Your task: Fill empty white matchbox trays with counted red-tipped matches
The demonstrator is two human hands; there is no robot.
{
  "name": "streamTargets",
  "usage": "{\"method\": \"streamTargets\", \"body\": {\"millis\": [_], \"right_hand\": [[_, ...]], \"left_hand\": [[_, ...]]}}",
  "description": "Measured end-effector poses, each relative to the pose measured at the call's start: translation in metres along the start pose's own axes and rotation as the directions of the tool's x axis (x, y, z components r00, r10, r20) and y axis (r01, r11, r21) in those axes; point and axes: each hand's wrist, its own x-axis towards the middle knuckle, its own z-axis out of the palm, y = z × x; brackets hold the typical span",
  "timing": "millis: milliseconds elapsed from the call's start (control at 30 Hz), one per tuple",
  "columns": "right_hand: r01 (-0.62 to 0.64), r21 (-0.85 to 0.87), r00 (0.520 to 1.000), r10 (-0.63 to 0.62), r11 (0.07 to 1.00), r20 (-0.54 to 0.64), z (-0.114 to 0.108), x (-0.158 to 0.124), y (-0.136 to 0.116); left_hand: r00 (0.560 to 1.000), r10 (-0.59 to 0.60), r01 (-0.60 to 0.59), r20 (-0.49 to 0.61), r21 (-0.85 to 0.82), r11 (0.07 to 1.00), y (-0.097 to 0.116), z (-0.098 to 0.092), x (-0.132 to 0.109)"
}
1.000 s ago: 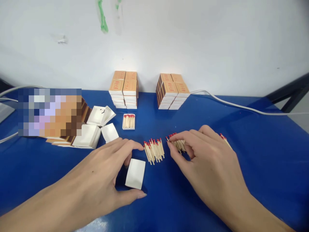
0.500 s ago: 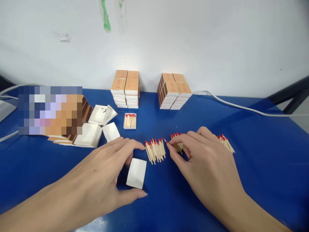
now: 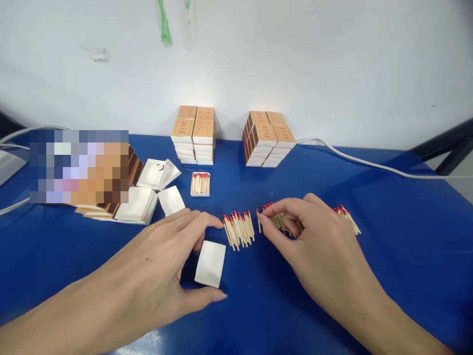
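Observation:
My left hand (image 3: 162,268) rests on the blue table (image 3: 388,246), thumb and fingers curved around a small white tray (image 3: 210,264) lying flat; the fingertips touch its edges. Just beyond its forefinger lies a loose bunch of red-tipped matches (image 3: 239,228). My right hand (image 3: 314,241) is pinched over a second bunch of matches (image 3: 275,219), thumb and forefinger closed on a few of them. More matches (image 3: 347,217) poke out past the right hand's knuckles.
A filled open matchbox tray (image 3: 200,184) sits behind the bunches. Two stacks of orange-topped matchboxes (image 3: 194,135) (image 3: 269,139) stand by the white wall. Several empty white trays (image 3: 155,190) lie at the left beside a blurred patch. A white cable (image 3: 369,162) crosses the back right.
My right hand's fingers have curled tighter over the matches, thumb and forefinger closing into a pinch. The left hand stays around the white tray.

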Motion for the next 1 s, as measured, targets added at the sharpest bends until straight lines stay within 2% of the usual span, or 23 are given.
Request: {"method": "streamTargets", "body": {"millis": [133, 233, 433, 667, 900, 1000], "right_hand": [[-0.052, 0.123, 0.999, 0.051, 0.991, 0.011, 0.003, -0.002, -0.007], [-0.034, 0.151, 0.999, 0.031, 0.988, 0.023, 0.004, -0.003, -0.011], [0.058, -0.006, 0.996, -0.058, 0.998, -0.067, 0.001, -0.001, -0.003], [0.18, -0.151, 0.979, -0.192, 0.972, -0.069, 0.006, -0.004, 0.004], [0.169, -0.071, 0.986, -0.169, 0.983, 0.004, 0.008, -0.007, 0.0], [0.158, -0.062, 0.987, -0.16, 0.985, -0.02, 0.003, -0.006, -0.002]], "left_hand": [[1.0, -0.007, 0.007, 0.01, -0.004, 1.0, 0.001, 0.0, -0.001], [1.0, 0.001, -0.001, 0.009, -0.008, 1.0, 0.0, 0.0, 0.0], [1.0, 0.019, -0.019, -0.015, 0.001, 1.0, 0.0, 0.0, 0.002], [0.999, -0.034, 0.034, -0.008, 0.006, 0.999, 0.005, -0.002, 0.003], [1.0, -0.013, 0.013, -0.019, -0.007, 1.0, 0.004, -0.001, 0.002], [1.0, -0.021, 0.021, -0.017, -0.002, 1.0, 0.006, -0.003, 0.002]]}}
